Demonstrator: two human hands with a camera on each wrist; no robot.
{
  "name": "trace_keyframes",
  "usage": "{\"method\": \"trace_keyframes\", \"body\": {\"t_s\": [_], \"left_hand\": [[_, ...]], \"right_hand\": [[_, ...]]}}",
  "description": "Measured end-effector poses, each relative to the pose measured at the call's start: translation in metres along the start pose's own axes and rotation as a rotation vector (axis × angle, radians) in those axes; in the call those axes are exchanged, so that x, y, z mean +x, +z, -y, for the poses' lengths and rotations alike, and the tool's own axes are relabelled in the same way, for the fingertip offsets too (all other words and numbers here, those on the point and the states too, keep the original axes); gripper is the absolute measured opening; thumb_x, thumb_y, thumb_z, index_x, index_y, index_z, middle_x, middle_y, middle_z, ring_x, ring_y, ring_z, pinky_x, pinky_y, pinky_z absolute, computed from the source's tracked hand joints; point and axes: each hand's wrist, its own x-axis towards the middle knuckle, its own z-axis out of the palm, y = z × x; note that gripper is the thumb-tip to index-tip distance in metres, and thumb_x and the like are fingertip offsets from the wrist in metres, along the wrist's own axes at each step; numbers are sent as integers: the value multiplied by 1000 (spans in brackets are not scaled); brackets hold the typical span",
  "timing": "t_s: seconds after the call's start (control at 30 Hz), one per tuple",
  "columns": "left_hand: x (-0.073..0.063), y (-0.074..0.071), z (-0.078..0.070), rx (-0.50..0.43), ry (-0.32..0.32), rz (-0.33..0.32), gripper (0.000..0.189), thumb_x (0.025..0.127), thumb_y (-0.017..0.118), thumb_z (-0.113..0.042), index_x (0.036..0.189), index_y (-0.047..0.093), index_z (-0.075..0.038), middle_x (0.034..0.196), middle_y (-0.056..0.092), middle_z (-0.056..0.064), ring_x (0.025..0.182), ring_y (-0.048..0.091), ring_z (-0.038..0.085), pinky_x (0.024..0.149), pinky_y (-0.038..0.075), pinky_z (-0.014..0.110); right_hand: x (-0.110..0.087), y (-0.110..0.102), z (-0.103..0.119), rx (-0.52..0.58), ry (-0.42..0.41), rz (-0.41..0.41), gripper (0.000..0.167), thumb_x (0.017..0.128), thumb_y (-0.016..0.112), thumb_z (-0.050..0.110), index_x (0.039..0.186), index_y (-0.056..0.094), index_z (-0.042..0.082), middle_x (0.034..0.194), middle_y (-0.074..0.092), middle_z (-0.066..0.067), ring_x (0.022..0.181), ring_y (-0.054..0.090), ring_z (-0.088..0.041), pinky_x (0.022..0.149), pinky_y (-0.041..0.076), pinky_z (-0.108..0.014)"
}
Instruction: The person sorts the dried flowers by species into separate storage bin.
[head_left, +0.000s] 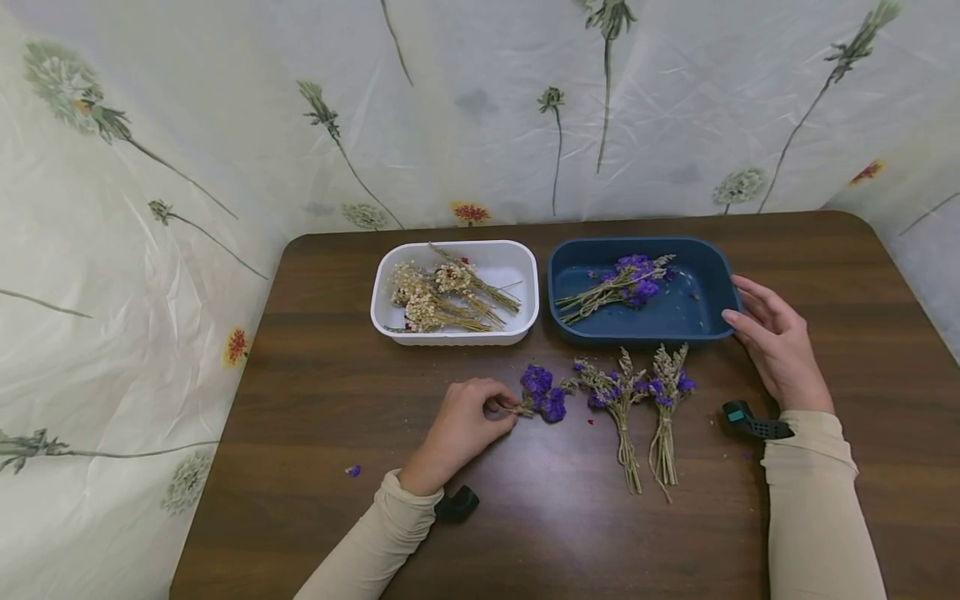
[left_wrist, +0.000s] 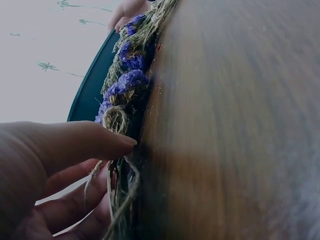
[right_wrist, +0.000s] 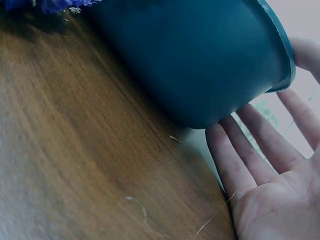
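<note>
My left hand pinches the stems of a small bunch of purple dried flowers between thumb and fingers, low over the table. In the left wrist view, twine loops around its stems, and loose ends hang by the fingers. At the right end of a dark blue tray, my right hand touches the wall and rim, its fingers largely straight in the right wrist view. Purple dried flowers lie inside that tray. Two tied bunches, a left one and a right one, lie in front of it.
A white tray with several cream dried-flower bunches stands left of the blue one. A purple petal and small crumbs lie on the brown wooden table. A flower-printed curtain hangs behind.
</note>
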Motion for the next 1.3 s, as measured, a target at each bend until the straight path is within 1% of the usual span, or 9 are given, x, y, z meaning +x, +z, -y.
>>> {"method": "trace_keyframes", "body": {"t_s": [0.23, 0.43, 0.63, 0.97, 1.13, 1.3], "left_hand": [[0, -1, 1, -68, -24, -9, 12, 85, 83, -7, 96, 79, -12, 91, 78, 1, 77, 70, 12, 71, 55, 20], [1, -2, 1, -68, -31, -5, 10, 85, 84, -8, 91, 78, -14, 87, 77, -1, 74, 69, 11, 68, 53, 20], [1, -3, 1, -87, -51, 8, 8, 86, 84, -11, 91, 79, -15, 86, 77, -2, 74, 68, 8, 67, 52, 19], [0, -8, 1, -118, -34, -5, 8, 87, 83, -10, 92, 79, -14, 89, 77, -1, 76, 68, 10, 69, 54, 21], [0, -9, 0, -113, -23, -20, 9, 86, 84, -10, 92, 79, -15, 89, 77, -2, 75, 69, 10, 69, 56, 25], [1, -11, -2, -112, -11, -28, 9, 86, 84, -11, 92, 79, -15, 89, 77, -2, 75, 69, 11, 70, 56, 25]], "right_hand": [[0, 0, 0, -9, 4, -2, 57, 102, 61, 1, 156, 43, 6, 151, 50, -6, 126, 60, -9, 94, 54, -13], [0, 0, 1, -3, 5, -3, 57, 101, 61, 1, 156, 43, 6, 151, 51, -6, 126, 61, -9, 94, 54, -14], [0, 0, 1, -10, 6, -6, 57, 101, 61, 1, 156, 44, 6, 152, 50, -7, 127, 60, -9, 95, 54, -14], [-1, 2, 2, -16, 10, -7, 57, 102, 60, 1, 156, 43, 6, 153, 48, -8, 128, 58, -10, 95, 53, -13], [-1, 2, 2, -15, 10, -4, 57, 102, 59, 0, 156, 43, 6, 153, 48, -9, 128, 58, -10, 96, 53, -14], [-1, 2, 2, -13, 11, -4, 57, 102, 59, 0, 156, 43, 6, 154, 47, -9, 128, 59, -10, 96, 53, -14]]}}
